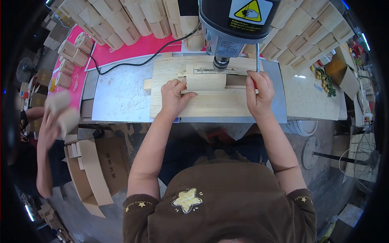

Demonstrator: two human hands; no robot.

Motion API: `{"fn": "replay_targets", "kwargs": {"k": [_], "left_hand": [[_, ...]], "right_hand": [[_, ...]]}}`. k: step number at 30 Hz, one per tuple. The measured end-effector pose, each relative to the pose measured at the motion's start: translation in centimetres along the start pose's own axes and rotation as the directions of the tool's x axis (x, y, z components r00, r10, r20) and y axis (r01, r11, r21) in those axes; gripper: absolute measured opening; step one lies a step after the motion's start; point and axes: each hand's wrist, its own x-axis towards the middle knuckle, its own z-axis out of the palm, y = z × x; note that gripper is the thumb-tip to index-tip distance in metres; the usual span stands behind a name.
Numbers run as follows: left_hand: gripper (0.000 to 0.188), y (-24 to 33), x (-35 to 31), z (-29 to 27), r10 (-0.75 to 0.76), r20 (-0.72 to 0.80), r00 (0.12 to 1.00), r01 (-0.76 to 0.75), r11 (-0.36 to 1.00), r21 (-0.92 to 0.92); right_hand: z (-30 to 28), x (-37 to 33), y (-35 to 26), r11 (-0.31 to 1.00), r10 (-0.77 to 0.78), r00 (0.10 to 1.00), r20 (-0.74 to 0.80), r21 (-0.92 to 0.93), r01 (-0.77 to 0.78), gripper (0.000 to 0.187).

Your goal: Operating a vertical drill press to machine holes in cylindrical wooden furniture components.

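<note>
Under the drill chuck (221,63), the left hand (175,97) has its fingers (182,86) curled against a curved wooden block (206,82), pressing it onto the wooden jig (202,103). The right hand (259,95) is closed around the red-tipped feed lever (255,81). Drilling looks about to begin; stacks of similar pieces (133,20) wait across the desk (117,97).

**Workshop around the counter**

A grey-topped counter (117,97) stands on a stained concrete floor (324,133). Behind it lie stacked pale wooden pieces (121,24) on a pink sheet (133,48). Left below it sits an open cardboard box (109,166); to its right, a fan (364,158).
</note>
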Motion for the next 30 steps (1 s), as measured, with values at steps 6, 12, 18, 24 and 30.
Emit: {"fn": "replay_targets", "kwargs": {"k": [6,12,18,24,30], "left_hand": [[0.050,0.7,-0.1,-0.1,-0.044,0.032,0.999,0.045,0.999,-0.012],[0.039,3.8,0.5,2.5,-0.054,-0.045,0.998,0.056,0.998,0.039],[0.051,3.5,0.5,2.5,-0.073,0.033,0.997,0.071,0.995,0.063],[0.045,3.5,0.3,2.2,-0.041,-0.012,0.999,0.041,0.998,0.047],[0.053,4.1,0.7,1.8,-0.066,0.038,0.997,0.064,0.997,0.046]], "right_hand": [[-4.1,7.4,-2.6,0.998,-0.053,0.996,-0.070,-0.021,0.052,0.007],[-2.1,17.7,-0.1,0.982,0.182,0.983,0.022,0.039,-0.182,0.028],[-4.5,16.9,-0.2,0.941,0.339,0.921,0.192,-0.045,-0.336,0.026],[-5.6,8.0,-4.7,0.975,0.200,0.963,0.180,0.061,-0.214,0.009],[-1.8,0.9,-1.0,1.000,-0.027,0.999,0.025,0.008,0.026,0.013]]}}
